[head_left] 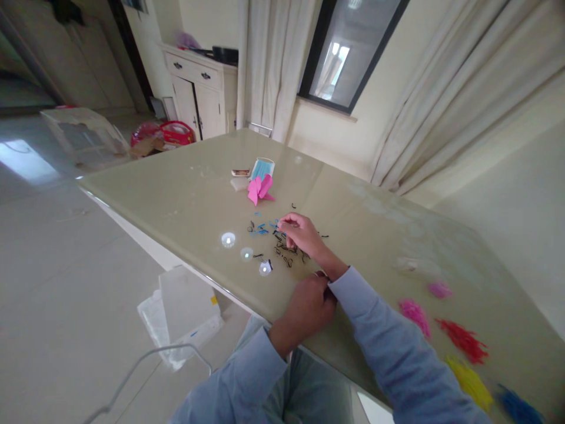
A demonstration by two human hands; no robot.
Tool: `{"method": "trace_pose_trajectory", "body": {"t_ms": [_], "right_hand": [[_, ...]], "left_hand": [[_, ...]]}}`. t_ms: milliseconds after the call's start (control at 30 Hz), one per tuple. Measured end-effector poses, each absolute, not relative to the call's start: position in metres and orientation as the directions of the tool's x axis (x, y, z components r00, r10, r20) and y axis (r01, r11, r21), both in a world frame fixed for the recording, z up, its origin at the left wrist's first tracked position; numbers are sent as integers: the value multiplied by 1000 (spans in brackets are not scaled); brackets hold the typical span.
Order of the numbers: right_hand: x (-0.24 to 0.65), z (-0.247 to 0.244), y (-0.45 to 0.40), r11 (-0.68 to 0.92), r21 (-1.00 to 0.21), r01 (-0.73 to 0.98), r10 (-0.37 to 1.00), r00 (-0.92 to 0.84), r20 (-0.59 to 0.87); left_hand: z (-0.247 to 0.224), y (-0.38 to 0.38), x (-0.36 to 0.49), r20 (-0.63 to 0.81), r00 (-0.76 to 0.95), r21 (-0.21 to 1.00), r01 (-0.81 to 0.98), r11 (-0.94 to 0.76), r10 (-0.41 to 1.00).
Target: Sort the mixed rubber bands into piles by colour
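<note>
My right hand (301,234) reaches over a scatter of small black bands (286,259), its thumb and forefinger pinched together. The fingertips are beside several small blue bands (262,229); whatever is in the pinch is too small to make out. Close to the table's front edge, my left hand (309,307) is curled closed beneath my right wrist. Its fingertips are partly hidden, so I cannot see whether it holds anything. Both hands are at the glossy greenish table (176,194).
Beyond the bands lie folded pink paper (260,189), a blue face mask (263,169) and a small patterned item (241,173). At the right are pink (415,316), red (463,340), yellow (469,383) and blue bundles (521,405). A white drawer cabinet (198,88) stands behind.
</note>
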State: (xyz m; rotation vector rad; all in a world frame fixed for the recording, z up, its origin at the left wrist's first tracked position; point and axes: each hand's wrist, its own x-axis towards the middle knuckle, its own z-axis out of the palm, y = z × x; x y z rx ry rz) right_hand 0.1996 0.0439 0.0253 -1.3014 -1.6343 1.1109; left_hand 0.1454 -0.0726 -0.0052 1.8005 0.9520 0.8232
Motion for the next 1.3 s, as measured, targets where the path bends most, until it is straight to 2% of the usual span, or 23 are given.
{"method": "trace_pose_trajectory", "body": {"t_ms": [200,367,467,667,767,1000,1300], "right_hand": [[210,51,0,36,-999,3,996,-79,35],[223,57,-25,-1,-993,-121,999,-37,3],[232,50,-23,-70,-981,-178,997,-38,-64],[237,32,2,-226,-952,-209,973,-88,-212],[234,28,11,-249,-949,-192,965,-129,-227],[232,23,22,-303,-910,-284,949,-180,-260],[233,20,18,-137,-949,-283,990,-12,-139]], "left_hand": [[-11,-75,147,189,514,895,261,-363,836],[-12,-74,149,162,481,907,271,-322,862],[-10,-74,148,195,482,909,239,-342,854],[-6,-73,146,209,475,895,258,-362,855],[-8,-73,146,211,464,896,259,-360,860],[-6,-72,146,183,447,898,285,-334,875],[-9,-71,147,193,461,903,262,-340,866]]}}
